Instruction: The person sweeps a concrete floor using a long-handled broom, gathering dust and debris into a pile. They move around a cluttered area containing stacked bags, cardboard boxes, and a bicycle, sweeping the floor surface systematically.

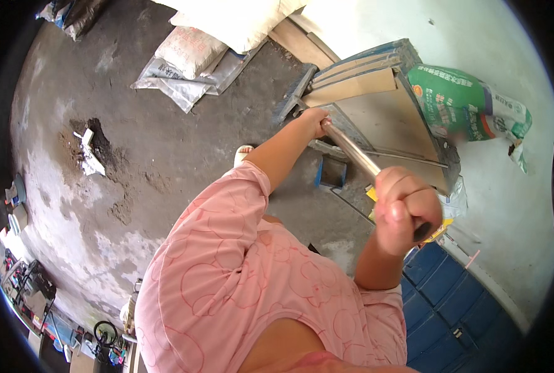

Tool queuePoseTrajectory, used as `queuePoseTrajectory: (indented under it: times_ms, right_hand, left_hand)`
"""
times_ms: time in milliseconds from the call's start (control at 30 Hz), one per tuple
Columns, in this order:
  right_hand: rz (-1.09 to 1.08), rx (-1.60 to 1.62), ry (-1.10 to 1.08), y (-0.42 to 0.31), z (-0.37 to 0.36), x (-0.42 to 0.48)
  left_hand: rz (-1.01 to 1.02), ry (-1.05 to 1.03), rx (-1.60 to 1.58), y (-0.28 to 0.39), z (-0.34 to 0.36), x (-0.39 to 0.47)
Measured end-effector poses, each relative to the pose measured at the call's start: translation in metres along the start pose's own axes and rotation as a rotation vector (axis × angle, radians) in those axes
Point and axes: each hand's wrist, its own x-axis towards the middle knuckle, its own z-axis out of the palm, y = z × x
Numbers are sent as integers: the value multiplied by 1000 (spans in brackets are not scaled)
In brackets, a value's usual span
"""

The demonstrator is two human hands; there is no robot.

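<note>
My left hand (316, 122) grips the lower part of a shiny metal broom handle (354, 149). Closed round its upper end is my right hand (407, 210), with the black end cap showing beside the fingers. The broom head (296, 93), with grey bristles, lies just beyond my left hand, near stacked boards. White scraps (90, 158) rest with dark dirt on the concrete floor, off to the left. A blue-edged dustpan (331, 172), as it appears, stands on the floor below the handle. A light slipper (244, 155) shows on one foot.
Flat boards or cartons (389, 116) lean at the wall beside a green printed sack (463, 105). White sacks (188, 51) lie on plastic at the top. A blue panelled door or cover (445, 303) is at lower right. A small wheel (105, 333) and clutter line the lower left.
</note>
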Motion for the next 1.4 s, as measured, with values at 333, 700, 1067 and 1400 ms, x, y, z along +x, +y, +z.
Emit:
queuePoseTrajectory:
  times_ms: [333, 700, 1067, 1400]
  right_hand:
    - [2, 145, -134, -45, -28, 17]
    - [-5, 155, -563, 17, -12, 52]
    - [-70, 164, -785, -1, -59, 37]
    - [-54, 357, -893, 1, -59, 43]
  left_hand:
    - [82, 111, -273, -30, -6, -69]
    - [76, -10, -306, 16, 12, -24]
    - [133, -182, -333, -2, 22, -22]
    - [83, -110, -505, -15, -15, -56]
